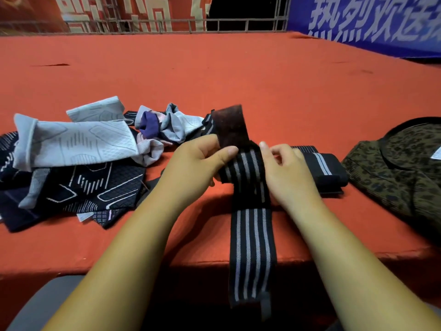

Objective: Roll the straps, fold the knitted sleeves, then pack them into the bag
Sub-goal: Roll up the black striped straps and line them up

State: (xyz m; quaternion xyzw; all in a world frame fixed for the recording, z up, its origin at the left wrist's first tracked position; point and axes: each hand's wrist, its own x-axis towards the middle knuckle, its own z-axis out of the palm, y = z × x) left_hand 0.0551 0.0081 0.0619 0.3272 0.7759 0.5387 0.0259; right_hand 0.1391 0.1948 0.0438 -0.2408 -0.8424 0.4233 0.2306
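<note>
Left hand [195, 161] pinches the strap [250, 235]; right hand [286, 170] grips it, fingertips partly hidden.

The table [238, 68] under my fingers [284, 155] is covered in orange-red cloth and runs far ahead of them. Its front edge, nearer to me than they are, falls into shadow. Far beyond my fingers stands a grey metal railing [278, 10]. Behind it to the left hangs a red banner [143, 10] with pale characters, and to the right a blue banner [370, 17] with white ones. Between the banners it is dark.
</note>
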